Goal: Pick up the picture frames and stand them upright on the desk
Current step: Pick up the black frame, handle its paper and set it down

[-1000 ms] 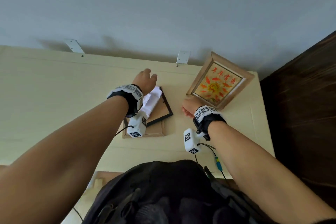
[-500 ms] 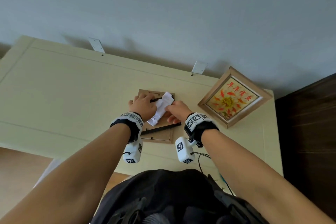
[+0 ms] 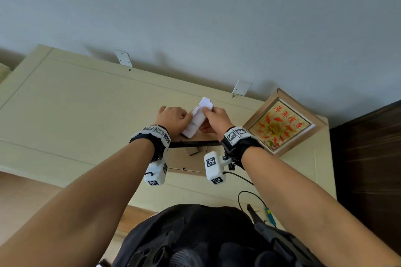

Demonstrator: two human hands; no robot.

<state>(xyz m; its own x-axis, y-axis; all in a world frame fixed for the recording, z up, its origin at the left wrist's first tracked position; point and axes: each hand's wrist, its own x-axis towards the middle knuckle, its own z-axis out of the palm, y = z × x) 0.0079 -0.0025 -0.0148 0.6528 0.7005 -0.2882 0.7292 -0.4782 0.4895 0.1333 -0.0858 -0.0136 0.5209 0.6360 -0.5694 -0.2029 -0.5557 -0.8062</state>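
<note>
1. My right hand [image 3: 216, 119] pinches the upper end of a white folded paper [image 3: 197, 120] between thumb and fingers — closed on it.
2. My left hand [image 3: 173, 119] curls against the paper's other side, fingers bent and touching it; whether it truly grips I cannot tell.
3. Under both hands lies a black-edged picture frame [image 3: 195, 143], flat, on top of a brown frame [image 3: 187, 161] lying back-side up — near the desk's [image 3: 76, 104] middle.
4. Just right of my right wrist, the wooden goldfish frame [image 3: 284, 124] stands tilted at the desk's back right corner, against the grey wall [image 3: 195, 17].
</note>
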